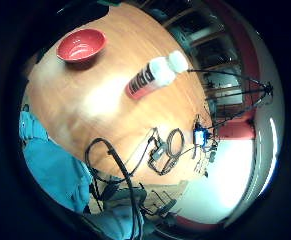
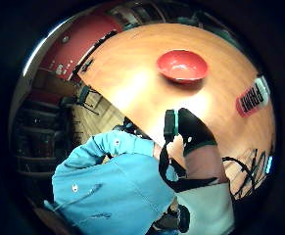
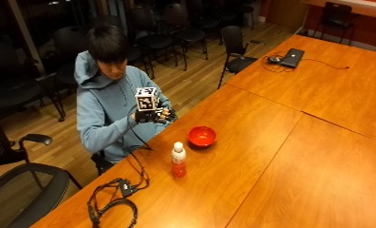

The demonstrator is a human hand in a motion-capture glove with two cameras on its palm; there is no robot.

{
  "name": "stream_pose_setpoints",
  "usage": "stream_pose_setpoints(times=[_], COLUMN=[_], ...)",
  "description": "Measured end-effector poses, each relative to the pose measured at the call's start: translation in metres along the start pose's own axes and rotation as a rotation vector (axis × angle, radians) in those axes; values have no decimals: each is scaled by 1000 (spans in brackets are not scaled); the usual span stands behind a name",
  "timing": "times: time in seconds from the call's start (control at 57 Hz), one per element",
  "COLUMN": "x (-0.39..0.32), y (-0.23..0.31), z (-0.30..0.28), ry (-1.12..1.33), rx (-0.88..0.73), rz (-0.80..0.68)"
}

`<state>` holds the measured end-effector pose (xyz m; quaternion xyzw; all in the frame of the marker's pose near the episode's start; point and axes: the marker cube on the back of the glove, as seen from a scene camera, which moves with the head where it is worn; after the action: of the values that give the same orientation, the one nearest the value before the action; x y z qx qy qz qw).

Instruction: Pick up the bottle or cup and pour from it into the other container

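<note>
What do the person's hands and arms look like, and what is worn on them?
The right hand wears a black glove with black straps. Both arms are covered by the long sleeves of a light blue-grey hooded sweatshirt. The rig line says the other hand is bare, but these pictures do not show it clearly.

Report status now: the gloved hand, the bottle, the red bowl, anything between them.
Gloved right hand raised near chest, holding nothing. Bottle upright on table, capped, untouched. Red bowl beside it, apart. Nothing between them.
</note>
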<state>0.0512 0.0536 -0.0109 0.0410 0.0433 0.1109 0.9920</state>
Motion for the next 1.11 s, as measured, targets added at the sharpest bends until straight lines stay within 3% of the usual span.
stream_pose_setpoints(times=[0.807,1.106], x=[165,201], y=[51,42], z=[17,41], ry=[-168,-477], rx=[143,231], rz=[297,305])
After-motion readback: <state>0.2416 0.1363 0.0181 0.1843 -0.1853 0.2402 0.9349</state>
